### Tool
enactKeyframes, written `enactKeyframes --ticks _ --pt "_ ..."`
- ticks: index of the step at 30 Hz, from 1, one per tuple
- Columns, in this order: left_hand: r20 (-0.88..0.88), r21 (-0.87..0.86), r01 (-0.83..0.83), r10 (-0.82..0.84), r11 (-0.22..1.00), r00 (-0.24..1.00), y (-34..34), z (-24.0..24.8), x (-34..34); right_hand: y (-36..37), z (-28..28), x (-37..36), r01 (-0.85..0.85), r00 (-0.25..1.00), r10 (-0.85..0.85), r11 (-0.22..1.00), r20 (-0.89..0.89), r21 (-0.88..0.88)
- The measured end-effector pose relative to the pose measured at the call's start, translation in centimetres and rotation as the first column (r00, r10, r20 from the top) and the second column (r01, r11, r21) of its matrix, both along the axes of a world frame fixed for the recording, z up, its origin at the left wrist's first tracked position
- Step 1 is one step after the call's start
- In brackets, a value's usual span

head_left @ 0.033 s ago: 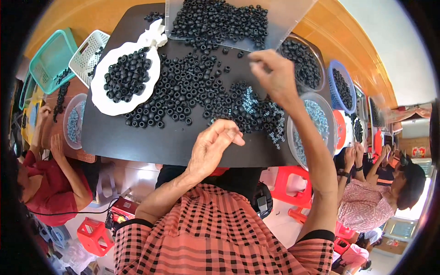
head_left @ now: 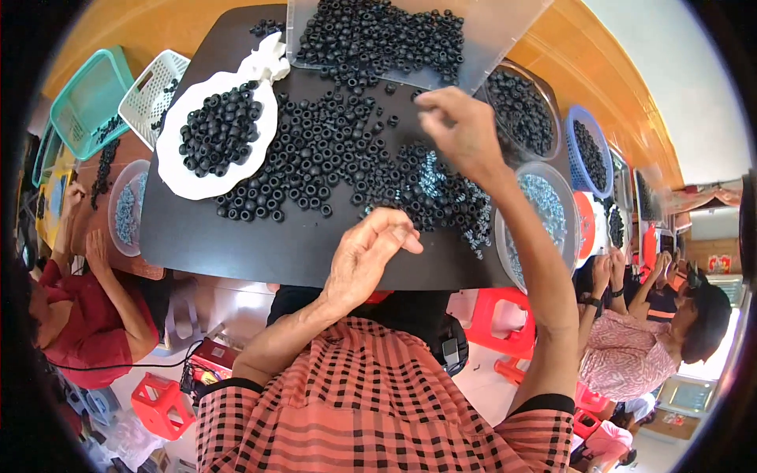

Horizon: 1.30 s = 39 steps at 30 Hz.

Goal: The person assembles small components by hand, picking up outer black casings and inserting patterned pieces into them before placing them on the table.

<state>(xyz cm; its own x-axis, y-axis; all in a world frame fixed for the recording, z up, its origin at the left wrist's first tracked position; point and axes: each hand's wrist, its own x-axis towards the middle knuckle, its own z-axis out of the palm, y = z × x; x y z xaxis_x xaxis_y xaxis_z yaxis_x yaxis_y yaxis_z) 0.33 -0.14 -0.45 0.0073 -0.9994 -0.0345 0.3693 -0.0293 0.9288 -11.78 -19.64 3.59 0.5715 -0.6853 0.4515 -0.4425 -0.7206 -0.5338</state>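
My right hand [head_left: 464, 132] hangs over the far part of the dark table [head_left: 229, 252], blurred; a gap shows between its curved index finger and thumb, and I see nothing in it. Above the near edge my left hand [head_left: 364, 256] is closed, thumb pressed to the curled fingers; whatever it may hold is hidden. Between and left of my hands spread black beads with round holes [head_left: 307, 146]. Small pale-blue pieces [head_left: 430, 175] lie among the beads at the right. A white scalloped dish [head_left: 177, 173] holds a heap of black beads at the left.
A clear bin [head_left: 489, 47] of black beads lies tipped at the far side. Round tubs, one with pale-blue pieces [head_left: 540, 197], stand at the right. A blue basket [head_left: 590, 150] is beyond. People work on both sides; a red stool [head_left: 501, 319] is below the table.
My right hand has moved slightly left and nearer to me. My left hand has hardly moved and remains closed.
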Motion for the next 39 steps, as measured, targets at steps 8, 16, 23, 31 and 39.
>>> enactKeyframes --ticks 8,16,23,31,39 --pt "-0.001 0.016 0.067 -0.067 0.998 0.998 0.0 0.3 0.1 -0.2 -0.9 3.1 -0.085 0.971 0.089 0.996 -0.223 0.028" --pt "-0.111 -0.006 0.023 -0.024 1.0 0.994 -0.3 -0.6 0.0 6.8 1.0 0.6 -0.052 0.985 0.016 0.978 0.175 0.202" --pt "-0.366 0.0 -0.034 0.031 0.999 0.93 -0.4 -0.9 0.1 12.5 -0.3 -1.5 -0.096 0.958 0.041 0.978 0.284 0.184" --pt "-0.334 -0.019 0.018 -0.024 1.0 0.942 -0.4 -0.4 0.0 14.3 -2.8 -2.3 -0.106 0.895 0.008 0.975 0.446 0.194" --pt "-0.271 -0.009 -0.012 0.009 1.0 0.963 -0.5 -1.0 -0.2 15.2 -3.0 -2.7 0.004 0.875 -0.092 0.983 0.475 0.183"
